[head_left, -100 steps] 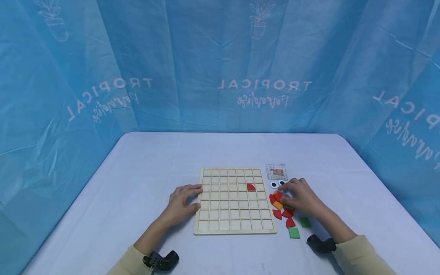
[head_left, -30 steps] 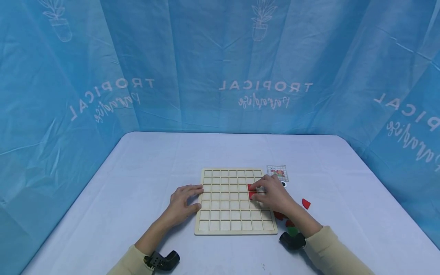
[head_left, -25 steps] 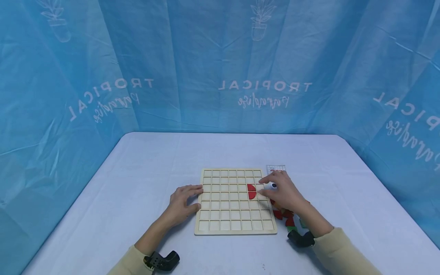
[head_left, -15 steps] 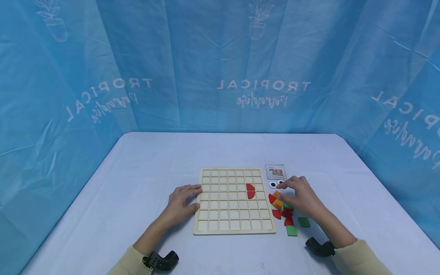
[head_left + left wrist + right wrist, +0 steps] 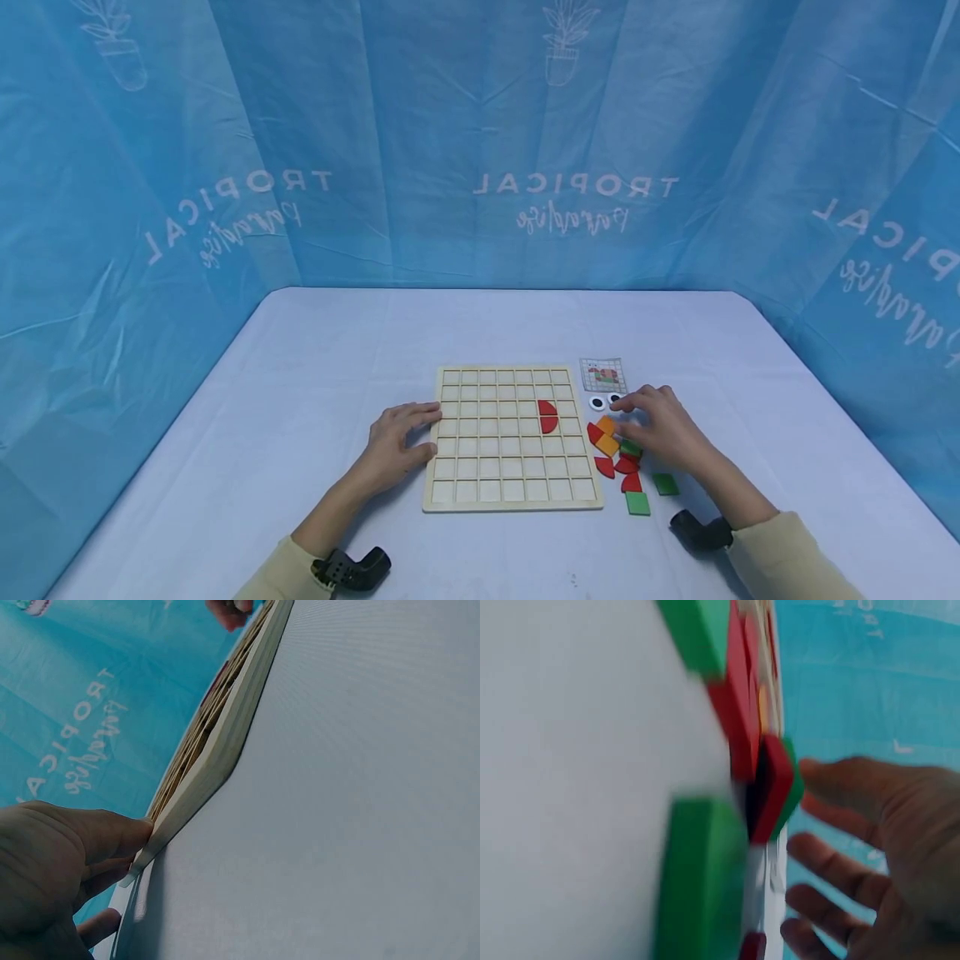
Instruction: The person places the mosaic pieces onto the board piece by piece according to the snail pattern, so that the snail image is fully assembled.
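Observation:
My left hand (image 5: 397, 437) rests at the left edge of a wooden grid board (image 5: 487, 507), its thumb and fingers touching the rim; the left wrist view shows the thumb (image 5: 120, 834) against the board's side. Two red quarter-circle tiles (image 5: 548, 408) sit one above the other in the board's cells, forming a half disc. My right hand (image 5: 660, 429) hovers over the loose tiles right of the board, thumb and fingers apart with nothing seen between them. Nearest it are orange tiles (image 5: 607, 446), a green tile (image 5: 630, 448) and round eye tiles (image 5: 597, 403). In the right wrist view that hand (image 5: 900, 832) is blurred.
A small printed picture card (image 5: 603, 375) lies beyond the eye tiles. Several red quarter-circle tiles (image 5: 604, 467) lie loosely heaped beside the board. Two green square tiles (image 5: 637, 503) lie nearer the front. Behind the white table (image 5: 360, 333) hangs a blue curtain (image 5: 450, 125).
My right hand has set a second red quarter-circle tile below the first, let go and moved back right over the loose tiles. My left hand has stayed on the board's edge.

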`<state>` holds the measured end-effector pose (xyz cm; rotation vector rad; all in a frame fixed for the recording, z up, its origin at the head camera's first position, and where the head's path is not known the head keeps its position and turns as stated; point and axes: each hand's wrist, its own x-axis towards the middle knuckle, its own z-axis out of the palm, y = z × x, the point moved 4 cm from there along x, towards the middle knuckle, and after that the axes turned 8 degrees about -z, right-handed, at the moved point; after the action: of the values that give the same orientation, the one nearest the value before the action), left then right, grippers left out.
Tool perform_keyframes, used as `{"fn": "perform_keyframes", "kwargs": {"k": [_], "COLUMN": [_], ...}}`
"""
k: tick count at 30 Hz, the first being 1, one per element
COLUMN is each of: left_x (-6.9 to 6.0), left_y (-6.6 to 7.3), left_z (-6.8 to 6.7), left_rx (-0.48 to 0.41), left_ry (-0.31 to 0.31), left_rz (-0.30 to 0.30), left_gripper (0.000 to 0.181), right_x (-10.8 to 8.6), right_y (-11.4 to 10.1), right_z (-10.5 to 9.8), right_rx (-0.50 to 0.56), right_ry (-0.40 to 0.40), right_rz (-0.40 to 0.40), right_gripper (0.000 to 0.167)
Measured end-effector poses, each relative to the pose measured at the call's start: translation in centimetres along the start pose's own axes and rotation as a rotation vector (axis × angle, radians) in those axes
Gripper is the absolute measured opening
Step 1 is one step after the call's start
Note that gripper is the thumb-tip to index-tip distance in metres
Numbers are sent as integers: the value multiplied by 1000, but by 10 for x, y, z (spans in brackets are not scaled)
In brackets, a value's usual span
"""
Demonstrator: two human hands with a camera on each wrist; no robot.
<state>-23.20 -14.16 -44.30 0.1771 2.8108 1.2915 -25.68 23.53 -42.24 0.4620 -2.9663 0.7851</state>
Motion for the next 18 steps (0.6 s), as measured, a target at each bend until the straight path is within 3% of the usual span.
{"fn": "perform_keyframes", "kwargs": {"k": [11, 18], "left_x": [-1, -1], "left_y": [1, 0], "left_z": [-1, 0], "left_rx": [-6, -5], "left_ry": [-7, -4], "left_rz": [7, 4], "left_gripper": [45, 45], "right_x": [20, 28], "right_y": [15, 23], "right_z": [0, 1], "right_rx": [57, 102], "right_ry": [-210, -304], "right_rz": [-161, -190], "right_gripper": [28, 30]}}
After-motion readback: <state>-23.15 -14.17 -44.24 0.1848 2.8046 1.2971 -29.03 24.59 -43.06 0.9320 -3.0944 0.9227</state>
